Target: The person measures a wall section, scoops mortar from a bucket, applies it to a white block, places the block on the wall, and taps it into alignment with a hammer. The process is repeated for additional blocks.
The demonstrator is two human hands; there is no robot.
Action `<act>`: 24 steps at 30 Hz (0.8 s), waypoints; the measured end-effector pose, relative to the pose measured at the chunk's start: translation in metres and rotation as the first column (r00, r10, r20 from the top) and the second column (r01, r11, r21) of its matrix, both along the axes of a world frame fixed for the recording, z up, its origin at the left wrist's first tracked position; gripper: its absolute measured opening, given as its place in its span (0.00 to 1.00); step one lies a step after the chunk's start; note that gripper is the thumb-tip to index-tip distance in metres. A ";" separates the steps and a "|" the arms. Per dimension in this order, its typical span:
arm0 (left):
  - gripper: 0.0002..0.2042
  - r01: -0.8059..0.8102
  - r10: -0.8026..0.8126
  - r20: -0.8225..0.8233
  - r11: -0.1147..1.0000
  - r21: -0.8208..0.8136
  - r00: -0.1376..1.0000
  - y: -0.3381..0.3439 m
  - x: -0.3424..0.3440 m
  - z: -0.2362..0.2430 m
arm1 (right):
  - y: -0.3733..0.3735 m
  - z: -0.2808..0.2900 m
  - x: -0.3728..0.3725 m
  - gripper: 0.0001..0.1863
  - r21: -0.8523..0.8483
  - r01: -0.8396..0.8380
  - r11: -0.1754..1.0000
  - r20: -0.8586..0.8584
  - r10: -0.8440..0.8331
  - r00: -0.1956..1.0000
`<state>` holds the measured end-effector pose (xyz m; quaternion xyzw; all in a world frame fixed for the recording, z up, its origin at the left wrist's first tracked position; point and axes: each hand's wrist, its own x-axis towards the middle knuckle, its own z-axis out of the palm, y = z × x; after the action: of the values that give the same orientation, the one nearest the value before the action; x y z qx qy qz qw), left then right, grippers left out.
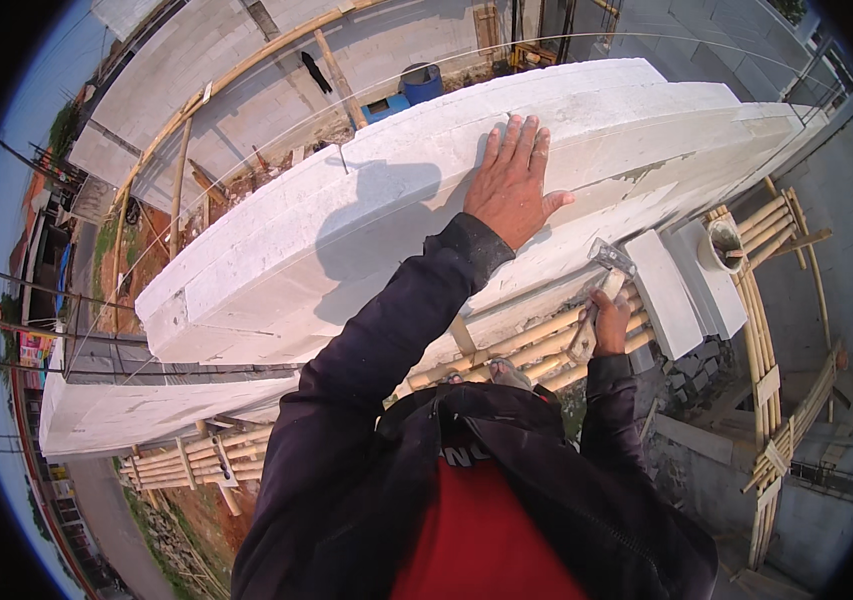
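My left hand [514, 182] lies palm down, fingers stretched out, on the white block wall [276, 290] in front of me. In my right hand [610, 324] is a hammer [582, 342], gripped by its pale wooden handle. The metal hammer head points up beside the near face of the wall, apart from it. Close to the right of the hammer lean loose white blocks [668, 300]. A thin nail or pin [343, 158] stands up from the wall's far edge, left of my left hand.
Bamboo poles [536, 352] form a scaffold platform under my feet. A bucket [721, 246] stands by the loose blocks. More bamboo scaffold [761, 340] rises at right. Beyond the wall are a blue drum [421, 82] and another block wall [386, 45]. A string crosses above the wall.
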<state>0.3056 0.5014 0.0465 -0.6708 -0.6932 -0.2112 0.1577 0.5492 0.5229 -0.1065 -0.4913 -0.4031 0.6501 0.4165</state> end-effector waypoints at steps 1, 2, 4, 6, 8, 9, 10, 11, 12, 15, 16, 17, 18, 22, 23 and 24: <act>0.40 -0.043 0.041 -0.024 0.998 -0.053 0.999 0.019 0.002 -0.003 | -0.006 -0.021 0.011 0.06 -0.043 0.011 0.999 0.035 -0.009 0.999; 0.40 -0.086 0.081 -0.046 0.990 -0.109 0.996 0.034 0.001 -0.006 | -0.010 -0.046 0.024 0.06 -0.139 -0.007 0.990 0.034 0.011 0.999; 0.39 -0.105 0.095 -0.062 0.977 -0.186 0.994 0.044 -0.006 -0.004 | -0.015 -0.114 0.058 0.06 -0.366 -0.007 0.931 -0.006 0.005 1.000; 0.37 -0.085 0.074 -0.056 0.968 -0.235 0.996 0.039 -0.019 0.001 | -0.026 -0.137 0.076 0.07 -0.503 0.039 0.863 0.007 -0.041 0.999; 0.36 -0.163 0.155 -0.050 0.956 -0.246 0.987 0.025 -0.042 0.000 | -0.038 -0.143 0.086 0.07 -0.492 0.079 0.867 0.052 -0.061 0.997; 0.36 -0.188 0.183 -0.043 0.950 -0.250 0.982 0.015 -0.052 -0.001 | -0.039 -0.162 0.097 0.07 -0.475 0.080 0.876 0.050 -0.064 0.997; 0.36 -0.224 0.226 -0.022 0.942 -0.251 0.974 0.001 -0.065 -0.001 | -0.037 -0.172 0.101 0.08 -0.460 0.077 0.885 0.047 -0.062 0.997; 0.36 -0.258 0.266 -0.001 0.932 -0.254 0.964 -0.018 -0.079 -0.002 | -0.034 -0.168 0.098 0.08 -0.480 0.054 0.876 0.057 -0.030 0.998; 0.37 -0.297 0.298 -0.033 0.924 -0.241 0.954 -0.041 -0.092 -0.004 | -0.034 -0.163 0.096 0.08 -0.500 0.032 0.865 0.069 0.003 0.998; 0.34 -0.435 0.418 -0.123 0.881 -0.186 0.900 -0.134 -0.133 -0.001 | -0.022 -0.172 0.094 0.09 -0.569 -0.011 0.822 -0.026 -0.005 1.000; 0.34 -0.516 0.507 -0.100 0.824 -0.236 0.856 -0.169 -0.159 0.000 | -0.020 -0.166 0.086 0.09 -0.535 -0.012 0.845 -0.045 -0.015 0.999; 0.36 -0.614 0.634 -0.020 0.740 -0.274 0.773 -0.211 -0.189 0.000 | -0.020 -0.150 0.071 0.10 -0.500 -0.009 0.866 -0.068 -0.028 0.997; 0.37 -0.818 0.833 -0.104 0.498 -0.289 0.544 -0.274 -0.222 -0.002 | -0.028 -0.071 0.042 0.10 -0.590 -0.137 0.795 -0.090 0.104 0.990; 0.37 -0.927 0.960 -0.205 -0.246 -0.284 -0.192 -0.392 -0.277 0.028 | -0.032 -0.004 0.005 0.05 -0.147 -0.130 0.981 -0.098 0.117 0.988; 0.37 -0.964 0.971 -0.206 -0.164 -0.208 -0.121 -0.402 -0.279 0.026 | -0.034 0.020 -0.007 0.04 -0.035 -0.117 0.993 -0.103 0.113 0.988; 0.37 -0.987 0.975 -0.215 -0.077 -0.138 -0.046 -0.411 -0.278 0.019 | -0.035 0.042 -0.015 0.04 0.075 -0.101 0.992 -0.103 0.108 0.989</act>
<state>0.0272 0.0904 0.0653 0.0205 -0.9786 0.0743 0.1910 0.5340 0.4883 -0.0641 -0.4194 -0.4278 0.6819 0.4196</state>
